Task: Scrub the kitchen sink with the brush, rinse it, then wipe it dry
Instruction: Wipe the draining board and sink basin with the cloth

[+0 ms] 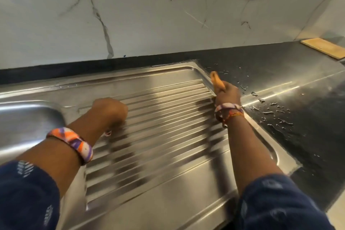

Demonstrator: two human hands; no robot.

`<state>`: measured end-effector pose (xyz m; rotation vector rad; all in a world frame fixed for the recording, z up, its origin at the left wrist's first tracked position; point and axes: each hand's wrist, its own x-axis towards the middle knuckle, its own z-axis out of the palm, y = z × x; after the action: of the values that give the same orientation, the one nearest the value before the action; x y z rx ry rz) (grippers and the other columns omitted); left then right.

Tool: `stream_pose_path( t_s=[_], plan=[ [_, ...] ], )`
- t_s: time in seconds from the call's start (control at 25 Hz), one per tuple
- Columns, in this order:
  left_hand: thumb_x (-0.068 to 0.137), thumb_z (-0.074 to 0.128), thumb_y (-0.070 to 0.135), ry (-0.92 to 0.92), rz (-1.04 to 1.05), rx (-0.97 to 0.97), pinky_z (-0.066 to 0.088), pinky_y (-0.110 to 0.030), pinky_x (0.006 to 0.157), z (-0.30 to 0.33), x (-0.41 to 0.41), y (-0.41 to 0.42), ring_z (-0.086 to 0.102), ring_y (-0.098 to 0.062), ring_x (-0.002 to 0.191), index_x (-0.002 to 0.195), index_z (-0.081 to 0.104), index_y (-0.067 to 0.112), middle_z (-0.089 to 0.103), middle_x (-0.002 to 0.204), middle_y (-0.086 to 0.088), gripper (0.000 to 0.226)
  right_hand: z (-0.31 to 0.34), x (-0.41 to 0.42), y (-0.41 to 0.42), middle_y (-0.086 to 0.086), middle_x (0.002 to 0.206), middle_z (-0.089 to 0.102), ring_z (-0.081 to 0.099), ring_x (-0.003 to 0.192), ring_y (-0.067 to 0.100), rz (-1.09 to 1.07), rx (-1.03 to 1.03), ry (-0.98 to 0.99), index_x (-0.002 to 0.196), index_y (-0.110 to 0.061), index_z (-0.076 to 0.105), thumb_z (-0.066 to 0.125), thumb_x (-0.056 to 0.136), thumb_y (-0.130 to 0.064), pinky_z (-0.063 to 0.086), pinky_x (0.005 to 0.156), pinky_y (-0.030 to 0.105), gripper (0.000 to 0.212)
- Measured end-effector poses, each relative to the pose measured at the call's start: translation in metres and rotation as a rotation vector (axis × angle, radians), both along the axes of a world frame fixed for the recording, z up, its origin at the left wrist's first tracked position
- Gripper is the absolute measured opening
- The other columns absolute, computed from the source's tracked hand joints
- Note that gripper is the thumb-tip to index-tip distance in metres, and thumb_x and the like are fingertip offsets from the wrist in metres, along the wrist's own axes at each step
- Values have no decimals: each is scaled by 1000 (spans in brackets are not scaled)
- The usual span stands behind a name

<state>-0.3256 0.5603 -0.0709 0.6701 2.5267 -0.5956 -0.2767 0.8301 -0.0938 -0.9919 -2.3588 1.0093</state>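
Orange cloth (217, 82), soft and floppy, bunched tight in my right hand (226, 94) at the drainboard (168, 136) edge; left hand (110, 110) curled, apparently empty.

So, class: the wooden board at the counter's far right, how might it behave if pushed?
The wooden board lies flat, so it would probably slide, not roll or tip. It looks rigid. Water droplets on the black counter nearby could make it slip.
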Motion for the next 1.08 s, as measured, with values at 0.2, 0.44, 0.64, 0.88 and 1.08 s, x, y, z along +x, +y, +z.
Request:
stream_pose_path(
  t_s=[0.2, 0.44, 0.64, 0.88, 1.08],
  plan=[
    [79, 73, 32, -58, -28, -27, 48, -29, 90, 1, -7, 1, 59, -20, 100, 115, 62, 14, 62, 108, -2, 42, -20, 75, -16, 23, 146, 36, 28, 139, 35, -296, 505, -384, 140, -4, 37, 44, 91, -4, 14, 115, 50, 49],
    [72, 77, 42, 3, 4, 68, 48, -28, 83, -4, -7, -8, 54, -18, 95, 120, 52, 13, 59, 111, -3, 61, -24, 55, -29, 28, 154, 6, 0, 143, 43, -495, 161, -432, 146, 4, 16, 49, 93, -10, -1, 115, 52, 64],
    [64, 84, 38, 60, 72, 117, 42, -26, 73, -2, -11, -5, 50, -17, 89, 110, 52, 16, 49, 90, 1, 60, -22, 16, -18, 26, 153, 18, 16, 142, 40, -327, 61, -383, 144, 7, 21, 52, 93, -19, 14, 118, 49, 65],
    [69, 81, 27, 119, 34, -1, 48, -29, 88, -1, -11, 11, 55, -20, 102, 118, 56, 16, 57, 108, -2, 57, -10, 23, 1, 20, 146, 37, 34, 135, 33, -145, 195, -154, 137, -4, 43, 60, 83, -5, 29, 113, 44, 56],
    [76, 75, 21, 178, 17, -10, 47, -27, 83, -4, -7, 12, 58, -21, 107, 123, 56, 13, 59, 117, -5, 51, -23, 76, -1, 25, 155, 7, 1, 142, 44, -476, 217, -532, 146, 0, 20, 52, 92, -25, -2, 112, 59, 67]
  ],
)
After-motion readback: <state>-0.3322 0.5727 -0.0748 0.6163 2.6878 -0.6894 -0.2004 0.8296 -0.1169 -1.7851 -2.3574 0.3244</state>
